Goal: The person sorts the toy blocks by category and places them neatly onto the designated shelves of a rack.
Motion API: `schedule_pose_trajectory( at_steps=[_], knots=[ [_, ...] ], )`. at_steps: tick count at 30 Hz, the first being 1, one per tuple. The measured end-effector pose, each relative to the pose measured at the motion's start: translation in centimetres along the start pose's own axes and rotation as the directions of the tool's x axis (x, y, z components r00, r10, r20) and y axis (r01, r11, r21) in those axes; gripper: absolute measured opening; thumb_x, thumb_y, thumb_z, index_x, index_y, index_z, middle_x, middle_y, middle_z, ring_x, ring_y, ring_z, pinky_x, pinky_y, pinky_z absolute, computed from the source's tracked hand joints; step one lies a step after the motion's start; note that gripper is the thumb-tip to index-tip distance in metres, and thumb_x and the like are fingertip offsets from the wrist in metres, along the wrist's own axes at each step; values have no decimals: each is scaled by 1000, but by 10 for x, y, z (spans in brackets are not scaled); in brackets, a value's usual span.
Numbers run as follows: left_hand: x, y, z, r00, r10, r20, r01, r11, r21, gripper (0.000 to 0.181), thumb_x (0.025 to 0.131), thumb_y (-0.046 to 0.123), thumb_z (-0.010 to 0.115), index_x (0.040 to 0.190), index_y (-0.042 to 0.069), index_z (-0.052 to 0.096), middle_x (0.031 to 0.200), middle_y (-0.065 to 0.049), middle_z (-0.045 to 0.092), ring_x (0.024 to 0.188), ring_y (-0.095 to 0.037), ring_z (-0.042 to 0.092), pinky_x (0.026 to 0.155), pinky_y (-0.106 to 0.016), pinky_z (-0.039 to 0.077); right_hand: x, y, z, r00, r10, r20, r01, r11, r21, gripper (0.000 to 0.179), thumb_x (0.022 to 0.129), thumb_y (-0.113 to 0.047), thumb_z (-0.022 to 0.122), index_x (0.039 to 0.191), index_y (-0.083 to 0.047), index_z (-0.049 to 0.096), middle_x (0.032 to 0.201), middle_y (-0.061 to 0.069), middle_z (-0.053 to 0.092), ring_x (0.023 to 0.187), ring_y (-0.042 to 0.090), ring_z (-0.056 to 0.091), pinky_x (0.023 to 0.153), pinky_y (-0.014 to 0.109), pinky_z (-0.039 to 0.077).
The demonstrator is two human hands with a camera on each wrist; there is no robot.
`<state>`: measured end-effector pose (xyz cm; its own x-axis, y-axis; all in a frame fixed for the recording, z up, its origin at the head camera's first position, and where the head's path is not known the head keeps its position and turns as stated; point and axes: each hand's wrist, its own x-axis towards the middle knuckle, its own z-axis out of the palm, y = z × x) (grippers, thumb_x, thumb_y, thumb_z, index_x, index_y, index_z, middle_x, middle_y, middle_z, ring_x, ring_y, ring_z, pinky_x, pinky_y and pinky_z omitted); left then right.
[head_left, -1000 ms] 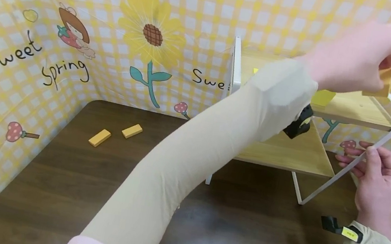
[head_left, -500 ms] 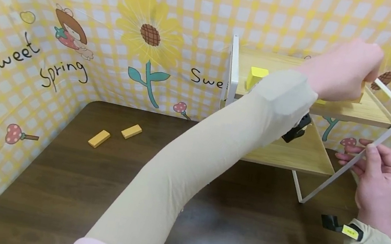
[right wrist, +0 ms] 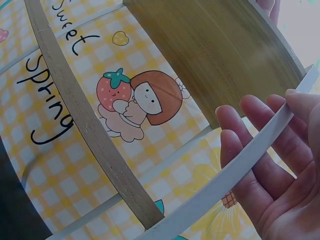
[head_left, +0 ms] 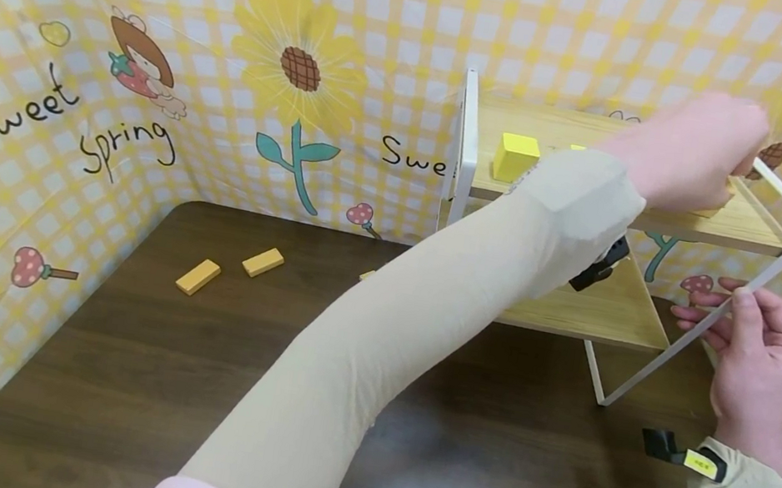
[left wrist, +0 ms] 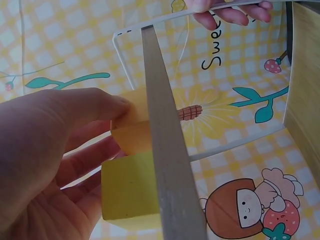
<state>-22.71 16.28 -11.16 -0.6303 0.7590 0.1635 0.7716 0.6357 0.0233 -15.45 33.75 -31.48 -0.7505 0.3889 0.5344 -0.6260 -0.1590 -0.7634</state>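
My left hand is over the right part of the upper wooden shelf board. It pinches an orange wooden block between thumb and fingers; in the head view the hand covers most of it. Right beside that block in the left wrist view sits a yellow cube. At the rack's right side, my right hand grips the slanted white metal frame bar, thumb on one side and fingers on the other.
Another yellow cube stands near the left end of the upper board. Below is a lower board. Two orange blocks lie at the left on the dark table; part of another shows past my left sleeve. Patterned cloth surrounds everything.
My left hand came down and leftward with the block, from above the rack's right end to the upper board, then shifted slightly. My right hand stays on the frame bar.
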Motion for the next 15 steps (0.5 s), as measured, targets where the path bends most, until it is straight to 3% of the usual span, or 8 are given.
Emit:
schedule_pose_trajectory(
  at_steps=[5, 10, 15],
  knots=[
    [-2, -2, 0, 1000, 14, 1, -14, 1000, -2, 24, 101, 19, 54, 124, 21, 57, 124, 12, 55, 105, 1, 50, 86, -12, 37, 1, 0, -1, 1000, 2, 6, -2, 1000, 4, 35, 101, -4, 62, 113, 28, 54, 92, 27, 72, 68, 28, 74, 64, 33, 60],
    [-6, -6, -8, 999, -27, 19, 29, 993, -116, 41, 102, 27, 58, 142, 21, 54, 140, 13, 52, 119, 2, 48, 91, -9, 35, 1, 0, 0, 1000, 7, -3, -7, 1000, 1, 35, 101, -4, 62, 113, 28, 54, 91, 26, 72, 67, 28, 73, 63, 32, 60],
    [-17, -14, -18, 999, -49, -12, 46, 981, -191, 49, 103, 34, 58, 150, 22, 49, 149, 15, 45, 129, 3, 41, 96, -4, 28, 1, 0, 0, 1000, 13, -12, -13, 1000, 1, 36, 101, -4, 62, 113, 28, 54, 91, 26, 72, 66, 28, 73, 62, 32, 60]
  ],
)
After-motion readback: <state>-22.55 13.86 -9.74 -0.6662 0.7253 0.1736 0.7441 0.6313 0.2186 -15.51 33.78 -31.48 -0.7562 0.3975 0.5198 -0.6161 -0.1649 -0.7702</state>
